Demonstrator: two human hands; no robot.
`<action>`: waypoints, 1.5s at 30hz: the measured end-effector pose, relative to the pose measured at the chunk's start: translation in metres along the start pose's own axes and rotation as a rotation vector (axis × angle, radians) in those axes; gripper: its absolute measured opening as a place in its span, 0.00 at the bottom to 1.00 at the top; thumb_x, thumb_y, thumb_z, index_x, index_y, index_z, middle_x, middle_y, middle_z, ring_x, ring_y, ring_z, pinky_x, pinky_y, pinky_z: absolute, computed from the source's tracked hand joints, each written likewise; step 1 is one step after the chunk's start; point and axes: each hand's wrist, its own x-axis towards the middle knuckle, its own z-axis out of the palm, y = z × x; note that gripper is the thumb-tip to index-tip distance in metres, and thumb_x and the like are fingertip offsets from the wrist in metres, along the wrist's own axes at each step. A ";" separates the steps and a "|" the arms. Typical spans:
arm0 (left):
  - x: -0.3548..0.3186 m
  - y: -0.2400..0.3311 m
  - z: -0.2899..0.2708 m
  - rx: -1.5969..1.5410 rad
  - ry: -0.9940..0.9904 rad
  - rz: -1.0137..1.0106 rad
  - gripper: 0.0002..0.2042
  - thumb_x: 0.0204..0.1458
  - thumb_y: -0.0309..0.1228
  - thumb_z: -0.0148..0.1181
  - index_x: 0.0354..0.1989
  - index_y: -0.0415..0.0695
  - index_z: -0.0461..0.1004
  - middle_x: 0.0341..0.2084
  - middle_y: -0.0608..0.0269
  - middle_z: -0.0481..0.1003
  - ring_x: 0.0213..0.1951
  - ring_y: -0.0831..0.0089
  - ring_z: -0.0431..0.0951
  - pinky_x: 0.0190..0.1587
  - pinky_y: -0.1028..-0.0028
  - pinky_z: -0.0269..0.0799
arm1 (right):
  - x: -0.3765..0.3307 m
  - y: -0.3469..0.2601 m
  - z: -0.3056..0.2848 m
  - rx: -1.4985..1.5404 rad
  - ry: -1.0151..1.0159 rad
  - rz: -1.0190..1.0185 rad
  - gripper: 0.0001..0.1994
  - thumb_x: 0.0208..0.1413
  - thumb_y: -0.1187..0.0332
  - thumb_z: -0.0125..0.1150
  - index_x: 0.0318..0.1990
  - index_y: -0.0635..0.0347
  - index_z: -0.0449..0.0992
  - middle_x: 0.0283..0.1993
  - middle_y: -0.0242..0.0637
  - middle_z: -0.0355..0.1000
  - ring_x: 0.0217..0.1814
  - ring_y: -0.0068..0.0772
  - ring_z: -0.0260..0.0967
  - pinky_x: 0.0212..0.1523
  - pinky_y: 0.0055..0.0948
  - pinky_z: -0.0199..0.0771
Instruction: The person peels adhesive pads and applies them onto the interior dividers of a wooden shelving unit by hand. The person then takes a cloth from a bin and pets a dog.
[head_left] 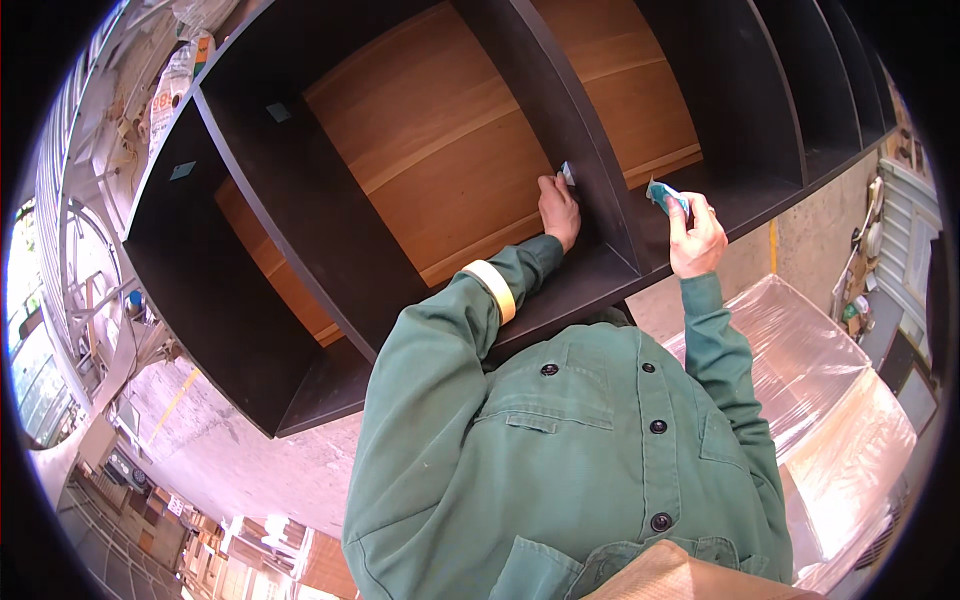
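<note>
A dark shelf unit (585, 90) with brown wooden back panels stands in front of me, split by upright dividers. My left hand (560, 214) reaches into one compartment, fingers pinched on a small blue-white slip (567, 173) against a divider's face. Beyond that divider, my right hand (699, 240) holds a small teal-and-white wad (666, 196) between thumb and fingers; whether it is a packet or a stack of slips, I cannot tell. Around my left forearm sits a yellowish roll of tape (494, 289). Similar pale slips, one (278, 112) and another (182, 170), lie flat on dividers to the left.
Stacked goods in clear plastic wrap (800, 350) stand at my right on the concrete floor (250, 430). Cardboard boxes (320, 560) are at the lower left. White sacks (172, 95) and metal framing lie beyond the shelf's left end.
</note>
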 end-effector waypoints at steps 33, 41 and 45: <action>0.018 -0.011 -0.005 -0.183 -0.150 -0.252 0.16 0.59 0.40 0.39 0.35 0.36 0.62 0.25 0.54 0.66 0.30 0.62 0.67 0.38 0.66 0.63 | 0.001 -0.003 0.000 -0.007 -0.011 0.021 0.05 0.50 0.65 0.58 0.32 0.54 0.72 0.27 0.37 0.72 0.28 0.39 0.70 0.29 0.32 0.69; 0.010 0.006 -0.018 -0.320 -0.126 -0.335 0.15 0.59 0.42 0.40 0.36 0.40 0.61 0.26 0.57 0.70 0.26 0.74 0.70 0.22 0.71 0.68 | 0.001 -0.002 0.000 -0.004 -0.002 0.005 0.06 0.51 0.64 0.57 0.32 0.55 0.71 0.27 0.38 0.72 0.29 0.40 0.70 0.29 0.33 0.68; 0.012 0.001 -0.023 -0.499 -0.133 -0.398 0.16 0.59 0.44 0.38 0.39 0.42 0.59 0.26 0.59 0.72 0.25 0.74 0.72 0.21 0.71 0.69 | 0.001 -0.003 0.000 -0.001 -0.008 0.006 0.08 0.51 0.62 0.58 0.33 0.56 0.72 0.26 0.38 0.71 0.27 0.38 0.69 0.29 0.31 0.68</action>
